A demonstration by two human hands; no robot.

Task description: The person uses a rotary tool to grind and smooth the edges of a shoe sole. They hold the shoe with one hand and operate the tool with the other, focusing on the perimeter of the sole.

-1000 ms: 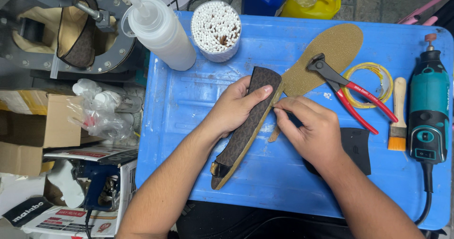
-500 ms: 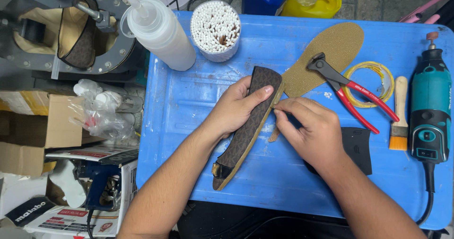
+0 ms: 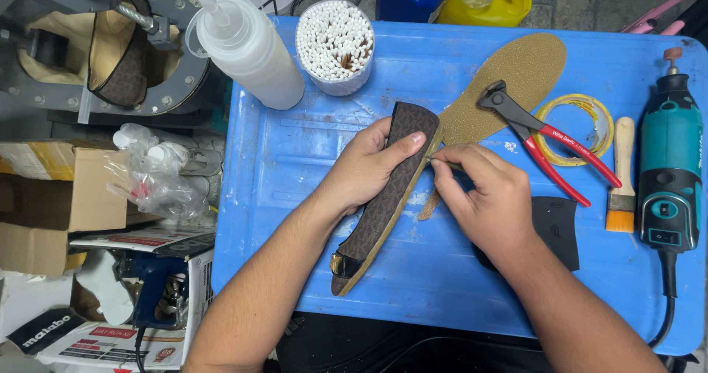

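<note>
Two hands are at work over the blue counter (image 3: 295,159), and between them there is one brown patterned shoe piece (image 3: 383,196), long and narrow. Its long axis runs on a slant: the rounded end points up and away toward the tub of cotton swabs (image 3: 335,45), the buckled end down toward the person's body. It stands on its edge rather than lying flat.

The left hand (image 3: 365,170) is closed around the upper half of the shoe piece, thumb laid along its face, fingers wrapped behind. The right hand (image 3: 487,196) sits just right of it, fingers pinched shut on a thin tool (image 3: 446,164) whose tip meets the shoe piece's right edge near the top. What kind of tool it is I cannot tell.

Beyond the right fingers lies one tan insole (image 3: 516,78), its lower tip running in under the shoe piece. Across it rests one pair of red-handled nippers (image 3: 546,133). Further right: one ring of yellow tape (image 3: 579,126), one small brush (image 3: 622,177), one teal rotary tool (image 3: 670,163). Under the right wrist is one black patch (image 3: 557,229). Up past the left fingers stands one squeeze bottle (image 3: 247,48).
</note>
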